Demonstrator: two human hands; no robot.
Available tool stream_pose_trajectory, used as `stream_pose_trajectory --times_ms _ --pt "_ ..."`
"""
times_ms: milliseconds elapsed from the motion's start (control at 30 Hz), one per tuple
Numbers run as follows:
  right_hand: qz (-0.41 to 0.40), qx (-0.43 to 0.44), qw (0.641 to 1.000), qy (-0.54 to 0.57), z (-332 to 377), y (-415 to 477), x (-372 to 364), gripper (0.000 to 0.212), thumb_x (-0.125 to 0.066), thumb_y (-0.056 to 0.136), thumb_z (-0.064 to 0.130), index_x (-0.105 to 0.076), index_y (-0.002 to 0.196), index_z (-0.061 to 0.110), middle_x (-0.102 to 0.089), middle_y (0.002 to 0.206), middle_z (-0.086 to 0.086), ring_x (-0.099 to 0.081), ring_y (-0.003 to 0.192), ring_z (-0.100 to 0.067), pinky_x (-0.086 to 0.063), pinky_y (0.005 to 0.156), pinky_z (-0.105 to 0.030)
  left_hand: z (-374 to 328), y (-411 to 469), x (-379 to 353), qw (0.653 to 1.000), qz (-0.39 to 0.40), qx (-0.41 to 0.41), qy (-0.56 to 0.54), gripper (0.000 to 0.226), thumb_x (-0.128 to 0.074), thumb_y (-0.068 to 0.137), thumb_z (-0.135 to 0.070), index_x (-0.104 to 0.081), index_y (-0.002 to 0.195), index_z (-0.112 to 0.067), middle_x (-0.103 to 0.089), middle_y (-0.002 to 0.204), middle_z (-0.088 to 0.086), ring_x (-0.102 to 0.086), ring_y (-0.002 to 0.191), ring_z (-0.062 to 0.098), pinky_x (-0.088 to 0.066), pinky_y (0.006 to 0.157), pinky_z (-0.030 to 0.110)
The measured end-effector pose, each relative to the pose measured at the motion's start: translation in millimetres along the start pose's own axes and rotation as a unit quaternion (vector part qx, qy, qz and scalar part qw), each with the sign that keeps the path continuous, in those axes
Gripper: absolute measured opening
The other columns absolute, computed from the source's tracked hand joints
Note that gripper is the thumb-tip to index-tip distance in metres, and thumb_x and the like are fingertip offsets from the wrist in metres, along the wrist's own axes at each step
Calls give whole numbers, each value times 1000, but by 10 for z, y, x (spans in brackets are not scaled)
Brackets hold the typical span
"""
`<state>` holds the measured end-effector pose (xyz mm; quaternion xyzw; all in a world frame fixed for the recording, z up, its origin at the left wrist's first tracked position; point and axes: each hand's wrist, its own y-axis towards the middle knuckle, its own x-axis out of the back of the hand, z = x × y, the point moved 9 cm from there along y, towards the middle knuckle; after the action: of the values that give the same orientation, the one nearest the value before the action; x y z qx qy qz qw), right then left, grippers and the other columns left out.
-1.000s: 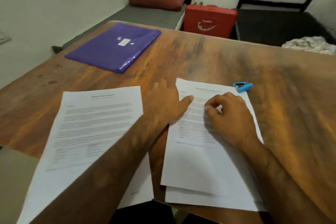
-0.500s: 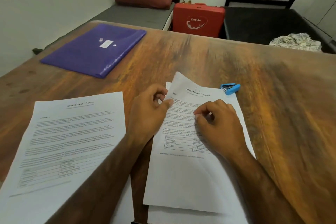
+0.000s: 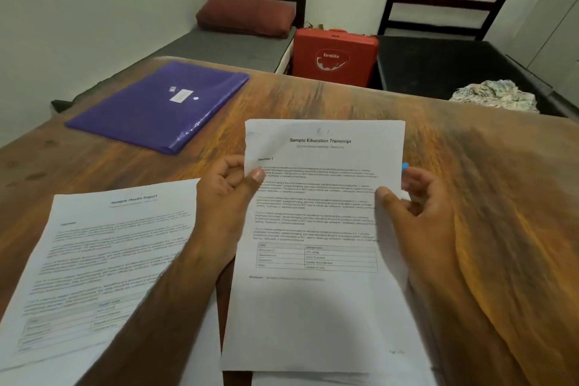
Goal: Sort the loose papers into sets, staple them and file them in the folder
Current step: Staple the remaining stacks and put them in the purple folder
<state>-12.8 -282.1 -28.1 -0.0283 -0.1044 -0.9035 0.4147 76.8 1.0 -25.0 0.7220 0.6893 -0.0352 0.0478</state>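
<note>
Noted wooden bench [image 3: 313, 103], folder [image 3: 150, 116] far left. Found transcript sheet [image 3: 322, 185] pinched at side edges by left hand [image 3: 225, 197] and right hand [image 3: 419, 200], long axis running away. Judged stapler [image 3: 405, 166], behind right edge, nearer right hand.

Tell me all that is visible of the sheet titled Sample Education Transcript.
The sheet is white paper printed in black: a title, a heading Section 1, several text blocks, a small table and a footer line; its lower part is blank. The top edge looks slightly creased. Its text reads upright to the camera. The left hand pinches its left edge and the right hand its right edge, thumbs on the printed face. Its lower end overlaps other white sheets.
</note>
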Motion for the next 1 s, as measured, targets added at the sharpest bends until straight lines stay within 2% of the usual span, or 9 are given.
stream_pose_trajectory --times_ms 100,167,300,467,567,667,767,867,1000 --pt "66 -72 990 103 -75 -60 -169 28 -62 100 0 -58 123 17 -80 98 -4 -78 84 -12 -60 64 -22 14 -2 -2 1000 0 10 -4 21 -69 96 -11 -56 113 -10 -79 108 -1 -78 95 24 -64 80 45" --pt "82 -70 991 76 -75 -88 -201 27 -58 103 3 -56 126 17 -81 99 -2 -79 89 -18 -64 67 -30 33 4 6 1000 1 15 -1 21 -70 96 -12 -58 113 -13 -79 109 -3 -77 96 24 -62 83 48" --pt "89 -70 991 71 -73 -86 -207 26 -55 105 5 -55 129 16 -81 101 -2 -79 90 -20 -62 65 -25 -4 -31 -63 999 28 15 40 21 -66 99 -20 -62 119 -18 -78 110 -7 -78 94 20 -63 83 47" --pt "122 -88 986 67 -99 15 -55 28 -54 106 4 -57 132 14 -80 105 -2 -78 98 -25 -62 81 -40 -64 -78 -240 987 90 15 135 19 -61 102 -30 -69 118 -23 -78 109 -12 -77 93 15 -63 85 47" --pt "122 -103 984 79 -96 97 269 26 -51 105 -4 -57 129 6 -79 110 -9 -76 102 -30 -63 80 -38 -134 -106 -547 973 154 18 171 15 -62 101 -25 -70 114 -25 -78 104 -17 -77 91 12 -63 74 33" --pt "98 -86 991 -11 -94 200 713 26 -50 103 -7 -61 121 8 -79 107 -9 -77 99 -26 -64 78 -39 -116 -220 -1079 942 255 34 216 17 -53 107 -23 -67 117 -24 -79 101 -8 -77 83 26 -53 59 37" --pt "58 -54 975 -209 -99 298 1252 28 -63 94 15 -68 119 26 -78 107 6 -75 98 -17 -60 91 -52 -2 -350 -1655 920 319 51 222 21 -49 108 -18 -66 122 -22 -80 97 1 -73 75 39 -51 53 39" --pt "32 -83 943 -322 -172 318 1726 33 -66 93 19 -68 125 24 -75 112 6 -72 99 -19 -59 90 -45 135 -480 -2164 911 344 67 218 20 -52 106 -17 -68 119 -18 -80 92 0 -71 62 27 -49 42 32" --pt "-15 -142 890 -432 -189 229 2226 38 -62 100 27 -59 138 24 -68 129 0 -60 97 -20 -46 81 -32 292 -752 -2710 891 383 84 229 19 -55 105 -18 -64 101 -34 -77 89 -14 -73 59 12 -50 41 24"
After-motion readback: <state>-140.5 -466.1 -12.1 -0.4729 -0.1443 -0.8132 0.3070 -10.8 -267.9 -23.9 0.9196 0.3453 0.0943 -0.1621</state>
